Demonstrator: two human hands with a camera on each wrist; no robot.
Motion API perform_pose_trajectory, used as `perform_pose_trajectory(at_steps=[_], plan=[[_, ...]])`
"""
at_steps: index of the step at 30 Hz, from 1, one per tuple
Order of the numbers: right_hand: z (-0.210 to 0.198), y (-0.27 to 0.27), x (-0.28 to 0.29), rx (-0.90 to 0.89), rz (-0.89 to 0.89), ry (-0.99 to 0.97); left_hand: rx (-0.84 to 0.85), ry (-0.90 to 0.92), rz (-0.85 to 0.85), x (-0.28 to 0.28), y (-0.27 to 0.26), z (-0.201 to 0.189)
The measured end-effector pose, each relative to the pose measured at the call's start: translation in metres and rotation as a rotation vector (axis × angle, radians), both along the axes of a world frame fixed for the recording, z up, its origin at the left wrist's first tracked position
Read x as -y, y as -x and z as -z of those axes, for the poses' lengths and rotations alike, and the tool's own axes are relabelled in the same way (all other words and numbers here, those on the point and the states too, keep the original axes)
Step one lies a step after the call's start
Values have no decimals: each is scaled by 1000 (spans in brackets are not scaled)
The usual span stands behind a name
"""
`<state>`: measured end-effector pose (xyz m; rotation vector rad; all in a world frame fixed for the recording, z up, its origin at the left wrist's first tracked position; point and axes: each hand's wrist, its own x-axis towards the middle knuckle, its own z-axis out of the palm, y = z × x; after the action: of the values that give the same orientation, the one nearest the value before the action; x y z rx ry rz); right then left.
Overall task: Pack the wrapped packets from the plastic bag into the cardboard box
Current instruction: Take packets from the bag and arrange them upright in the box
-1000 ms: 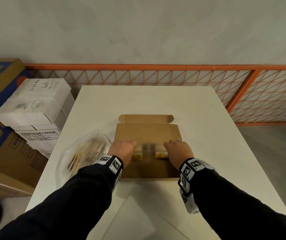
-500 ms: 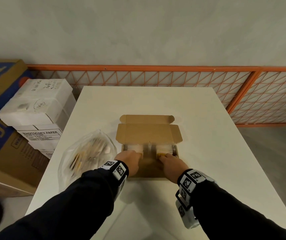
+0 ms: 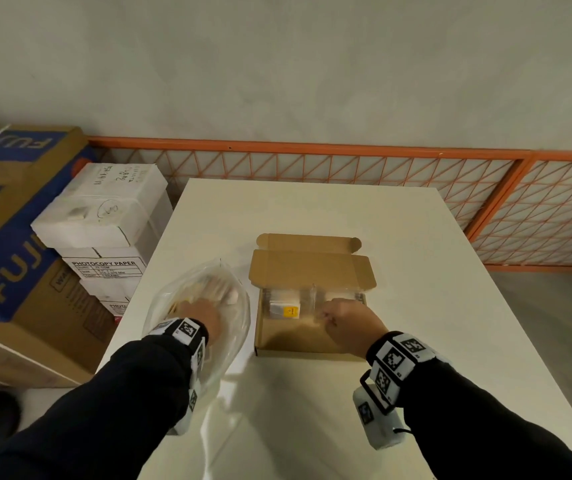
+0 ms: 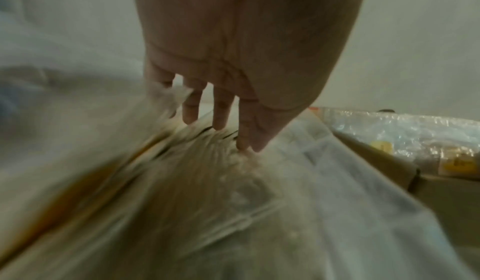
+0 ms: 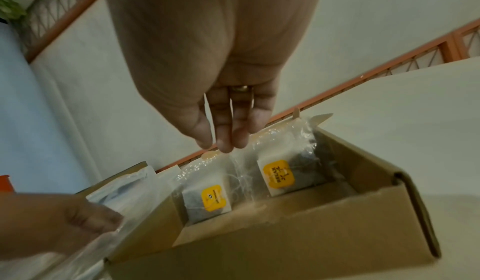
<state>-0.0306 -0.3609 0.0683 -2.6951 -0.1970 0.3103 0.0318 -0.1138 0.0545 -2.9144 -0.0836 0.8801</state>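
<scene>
Two packets [image 5: 259, 184] are seated in the cardboard box [image 3: 308, 337]; many remain bagged (plastic bag [image 3: 232, 327] entered by left hand [image 3: 199, 313], fingers straight, nothing held); right hand [image 3: 350, 320] hangs relaxed, empty.

The cardboard box [image 3: 312, 271] is plain brown. The packets [image 5: 275, 175] inside it are see-through and shiny, with white tags that have yellow squares and dark stuff behind them. The plastic bag [image 3: 236, 327] is clear, and the things in it look cream and tan with some orange. The table [image 3: 312, 209] is white. The sleeves [image 3: 121, 393] are black. The wrist bands [image 3: 400, 358] are white with black square patterns. A gold ring [image 5: 240, 88] sits on one finger. The fence [image 3: 312, 164] is orange with a criss-cross pattern. The wall [image 3: 277, 64] is grey. The big box [image 3: 11, 237] on the floor is brown and blue with yellow letters.
</scene>
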Motion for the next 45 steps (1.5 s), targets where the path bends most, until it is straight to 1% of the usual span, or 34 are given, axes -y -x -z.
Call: perform_pose_trajectory(at_steps=[2,4,8,12,14,16,19,22,24,26,28,31,34,37,41,42,43,45], plan=[[-9,-1,-1,-9,22,-22,7,17,-84,-7,-3,8],[-17,-2,0,-6,28,-5,57,69,-117,-15,-13,23],[-27,2,3,37,39,44,251,226,-121,-14,-1,-15],[-31,5,2,56,58,27,480,374,-165,-14,3,-46],[-35,5,-1,65,48,5,533,489,-158,-14,2,-53],[-40,6,-6,76,42,-23,546,620,-142,-14,1,-60],[-48,6,-17,124,50,-86,576,790,-45,-11,2,-76],[-64,7,-29,182,23,-177,536,866,139,0,11,-98],[-76,7,-38,208,-17,-181,482,906,250,10,19,-113],[-86,8,-45,169,-1,-184,444,977,314,22,26,-124],[-92,6,-47,81,32,-242,451,1066,318,32,31,-132],[-100,2,-38,12,38,-414,525,1215,234,44,34,-140],[-115,-1,-24,62,65,-584,527,1395,35,50,30,-148],[-131,-3,-13,109,95,-673,411,1473,-88,55,25,-147],[-128,-8,-1,137,160,-733,103,1528,-326,65,28,-136],[-127,-8,1,137,167,-755,57,1565,-357,68,30,-135],[-125,-8,2,131,173,-781,32,1589,-353,71,33,-134],[-127,-9,4,128,178,-807,34,1578,-305,77,36,-135]])
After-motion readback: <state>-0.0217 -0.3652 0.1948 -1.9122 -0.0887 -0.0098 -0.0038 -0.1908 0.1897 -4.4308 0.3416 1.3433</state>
